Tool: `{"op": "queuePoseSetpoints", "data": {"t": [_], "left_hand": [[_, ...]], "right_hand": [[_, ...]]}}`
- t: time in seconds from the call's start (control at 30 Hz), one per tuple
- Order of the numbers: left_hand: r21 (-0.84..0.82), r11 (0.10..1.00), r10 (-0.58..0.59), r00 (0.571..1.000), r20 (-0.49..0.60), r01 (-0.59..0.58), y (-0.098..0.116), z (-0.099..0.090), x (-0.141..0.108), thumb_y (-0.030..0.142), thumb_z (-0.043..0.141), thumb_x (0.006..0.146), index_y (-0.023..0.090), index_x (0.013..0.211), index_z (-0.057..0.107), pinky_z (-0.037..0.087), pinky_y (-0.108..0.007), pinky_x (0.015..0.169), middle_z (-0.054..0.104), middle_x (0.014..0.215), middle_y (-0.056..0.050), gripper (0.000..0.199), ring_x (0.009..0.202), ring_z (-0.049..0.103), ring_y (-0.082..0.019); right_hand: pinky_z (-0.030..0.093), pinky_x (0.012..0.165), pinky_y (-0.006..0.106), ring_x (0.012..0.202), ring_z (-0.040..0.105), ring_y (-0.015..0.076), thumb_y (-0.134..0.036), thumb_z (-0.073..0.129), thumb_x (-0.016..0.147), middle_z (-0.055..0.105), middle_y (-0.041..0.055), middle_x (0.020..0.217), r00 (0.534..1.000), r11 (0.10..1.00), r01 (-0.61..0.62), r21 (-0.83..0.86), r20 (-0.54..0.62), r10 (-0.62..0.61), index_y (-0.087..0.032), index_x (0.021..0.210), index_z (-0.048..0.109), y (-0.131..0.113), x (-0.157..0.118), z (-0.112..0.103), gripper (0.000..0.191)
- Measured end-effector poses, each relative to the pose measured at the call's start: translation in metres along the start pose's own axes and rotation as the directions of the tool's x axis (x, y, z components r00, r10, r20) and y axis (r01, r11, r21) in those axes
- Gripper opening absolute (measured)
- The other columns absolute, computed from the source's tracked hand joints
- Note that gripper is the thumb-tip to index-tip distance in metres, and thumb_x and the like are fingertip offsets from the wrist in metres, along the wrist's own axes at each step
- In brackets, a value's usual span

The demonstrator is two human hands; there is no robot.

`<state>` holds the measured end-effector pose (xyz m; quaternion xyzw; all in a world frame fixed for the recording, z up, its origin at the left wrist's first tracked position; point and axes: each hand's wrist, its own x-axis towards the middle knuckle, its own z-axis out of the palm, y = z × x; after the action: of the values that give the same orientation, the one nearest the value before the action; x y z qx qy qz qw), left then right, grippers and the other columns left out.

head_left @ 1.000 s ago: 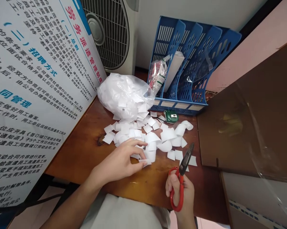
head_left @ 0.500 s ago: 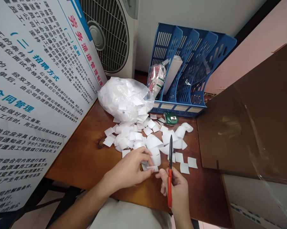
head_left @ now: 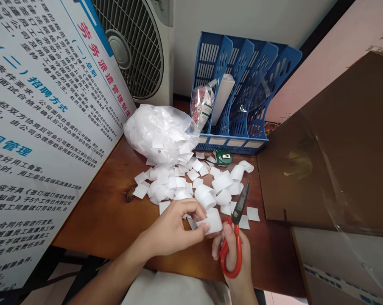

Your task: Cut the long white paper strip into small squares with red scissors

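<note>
My left hand (head_left: pixel 175 228) pinches the end of a curled white paper strip (head_left: pixel 212 220) just above the wooden table (head_left: pixel 102 216). My right hand (head_left: pixel 234 254) grips red-handled scissors (head_left: pixel 233 237), their dark blades pointing up and to the right, close beside the strip's end. Beyond both hands lies a scatter of small cut white paper squares (head_left: pixel 169 186) and more loops of the curled strip (head_left: pixel 223 184).
A clear plastic bag (head_left: pixel 159 131) full of white pieces lies behind the scatter. A blue file rack (head_left: pixel 242 97), a green tape measure (head_left: pixel 223 157), a fan (head_left: pixel 137 46), a printed board (head_left: pixel 41 118) on the left and brown cardboard (head_left: pixel 337 156) on the right surround the table.
My left hand lifted the strip's end off the pile and drew it toward me. My right hand swung the scissors in beside it, blades now angled right.
</note>
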<state>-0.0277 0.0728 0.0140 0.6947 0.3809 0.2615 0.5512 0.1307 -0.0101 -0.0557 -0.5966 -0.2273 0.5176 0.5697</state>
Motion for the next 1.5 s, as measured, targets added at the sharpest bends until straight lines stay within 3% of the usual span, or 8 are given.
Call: {"op": "queuePoseSetpoints", "data": {"t": [0.2, 0.37, 0.57, 0.7, 0.93, 1.23, 1.37, 1.5], "left_hand": [[-0.028, 0.999, -0.042, 0.999, 0.02, 0.043, 0.0, -0.005, -0.009, 0.014, 0.065, 0.085, 0.016, 0.079, 0.059, 0.047, -0.028, 0.081, 0.069, 0.092, -0.003, 0.008, 0.085, 0.062, -0.016], [-0.065, 0.994, -0.082, 0.996, 0.04, 0.085, -0.003, -0.01, -0.012, 0.012, 0.066, 0.084, 0.016, 0.076, 0.059, 0.046, -0.026, 0.079, 0.067, 0.086, -0.002, 0.01, 0.082, 0.061, -0.015], [-0.071, 0.997, -0.034, 0.999, 0.034, 0.036, -0.007, -0.016, -0.014, 0.014, 0.071, 0.082, 0.017, 0.081, 0.066, 0.045, -0.029, 0.097, 0.06, 0.131, -0.004, 0.006, 0.115, 0.061, -0.02], [-0.091, 0.996, 0.002, 0.998, 0.055, 0.003, -0.009, -0.017, -0.014, 0.018, 0.074, 0.083, 0.017, 0.081, 0.065, 0.044, -0.029, 0.1, 0.055, 0.141, -0.003, 0.009, 0.123, 0.058, -0.021], [-0.076, 0.997, 0.022, 1.0, -0.012, -0.023, -0.011, -0.012, -0.004, 0.014, 0.07, 0.084, 0.015, 0.08, 0.067, 0.048, -0.027, 0.087, 0.07, 0.097, -0.004, 0.006, 0.094, 0.066, -0.016], [-0.105, 0.991, -0.093, 0.995, -0.044, 0.088, -0.01, -0.006, -0.001, 0.024, 0.072, 0.088, 0.015, 0.087, 0.067, 0.046, -0.025, 0.068, 0.068, 0.088, -0.004, 0.01, 0.075, 0.058, -0.013], [-0.374, 0.907, -0.222, 0.974, -0.032, 0.195, -0.017, 0.003, 0.002, 0.03, 0.08, 0.084, 0.017, 0.117, 0.063, 0.048, -0.023, 0.073, 0.068, 0.1, -0.004, 0.039, 0.079, 0.062, -0.011], [-0.507, 0.826, -0.31, 0.95, -0.042, 0.247, -0.018, 0.012, 0.004, 0.031, 0.083, 0.081, 0.011, 0.102, 0.072, 0.048, -0.021, 0.07, 0.069, 0.08, -0.004, 0.031, 0.072, 0.062, -0.01]], "right_hand": [[0.028, 0.036, 0.019, 0.03, 0.045, 0.0067, -0.043, 0.081, 0.081, 0.048, -0.0079, 0.054, 0.986, 0.973, 0.165, 0.16, 0.011, -0.169, -0.019, 0.072, 0.041, -0.016, 0.017, 0.01, 0.048], [0.031, 0.036, 0.019, 0.031, 0.042, 0.0033, -0.031, 0.08, 0.084, 0.049, -0.0091, 0.063, 0.974, 0.948, 0.21, 0.241, 0.031, -0.224, -0.019, 0.078, 0.041, -0.03, 0.024, 0.013, 0.041], [0.032, 0.037, 0.018, 0.032, 0.043, 0.0046, -0.029, 0.079, 0.084, 0.05, -0.0091, 0.059, 0.976, 0.941, 0.203, 0.27, 0.021, -0.217, -0.019, 0.077, 0.04, -0.014, 0.023, 0.016, 0.041], [0.032, 0.038, 0.018, 0.031, 0.041, 0.0051, -0.03, 0.079, 0.084, 0.044, -0.0109, 0.053, 0.981, 0.943, 0.183, 0.278, 0.012, -0.194, -0.019, 0.076, 0.039, -0.013, 0.025, 0.014, 0.042], [0.029, 0.037, 0.019, 0.031, 0.039, 0.0038, -0.029, 0.077, 0.086, 0.043, -0.0107, 0.054, 0.987, 0.954, 0.148, 0.259, 0.026, -0.16, -0.019, 0.076, 0.039, -0.025, 0.025, 0.015, 0.041], [0.035, 0.042, 0.023, 0.037, 0.052, 0.0091, -0.026, 0.084, 0.079, 0.053, -0.0072, 0.057, 0.983, 0.982, 0.179, 0.052, -0.036, -0.177, -0.019, 0.077, 0.047, -0.011, 0.014, 0.015, 0.039], [0.033, 0.042, 0.022, 0.034, 0.045, 0.0067, -0.03, 0.082, 0.082, 0.046, -0.0104, 0.053, 0.98, 0.98, 0.191, 0.064, -0.071, -0.186, -0.02, 0.078, 0.041, -0.015, 0.013, 0.018, 0.042], [0.032, 0.042, 0.021, 0.035, 0.044, 0.0058, -0.03, 0.078, 0.085, 0.048, -0.0107, 0.055, 0.98, 0.98, 0.191, 0.054, -0.068, -0.188, -0.021, 0.08, 0.04, -0.021, 0.014, 0.018, 0.04]]}}
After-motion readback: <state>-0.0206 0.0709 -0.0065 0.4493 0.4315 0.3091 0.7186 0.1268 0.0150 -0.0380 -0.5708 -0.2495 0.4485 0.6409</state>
